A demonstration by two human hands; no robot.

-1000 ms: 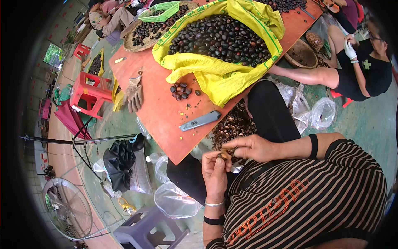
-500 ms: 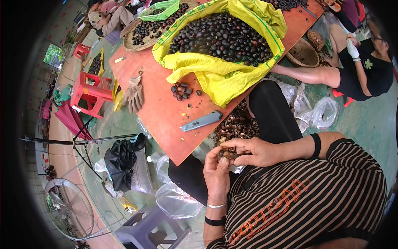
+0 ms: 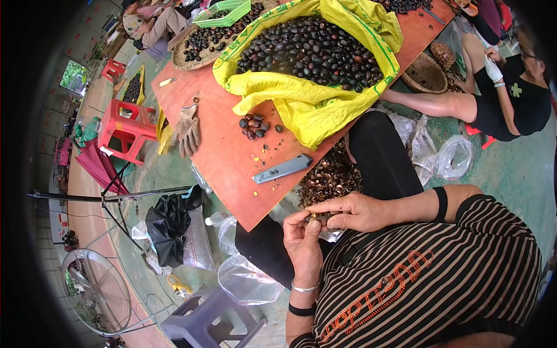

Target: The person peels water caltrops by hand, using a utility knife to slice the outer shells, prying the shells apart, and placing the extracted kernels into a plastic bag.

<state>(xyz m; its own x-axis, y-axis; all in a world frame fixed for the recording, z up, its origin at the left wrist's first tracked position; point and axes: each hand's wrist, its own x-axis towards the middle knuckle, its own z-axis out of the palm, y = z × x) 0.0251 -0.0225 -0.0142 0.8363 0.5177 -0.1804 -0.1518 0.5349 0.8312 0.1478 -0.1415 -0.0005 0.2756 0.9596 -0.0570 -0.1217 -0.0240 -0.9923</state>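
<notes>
In front of my striped shirt, both hands meet around one small dark brown nut (image 3: 316, 217), mostly covered by the fingers. My left hand (image 3: 303, 239) is closed, pinching it between thumb and fingertips. My right hand (image 3: 362, 212) comes in from the other side, thumb and forefinger closed on the same nut. Below the hands, a heap of brown shell pieces (image 3: 331, 180) lies beside my leg. On the orange-red table (image 3: 232, 200) nearby are a grey utility knife (image 3: 282, 169), a small pile of dark nuts (image 3: 254, 126) and yellow crumbs.
A yellow sack (image 3: 290, 104) full of dark nuts sits on the table, with a work glove (image 3: 188, 130) to its left. A person (image 3: 510, 93) sits at the right. Red stool (image 3: 125, 130), grey stool (image 3: 212, 319), fan (image 3: 96, 290) and plastic bags (image 3: 246, 278) stand around.
My fingers have shifted slightly around the nut, and a pale yellowish spot shows at it now. The table things are where they were.
</notes>
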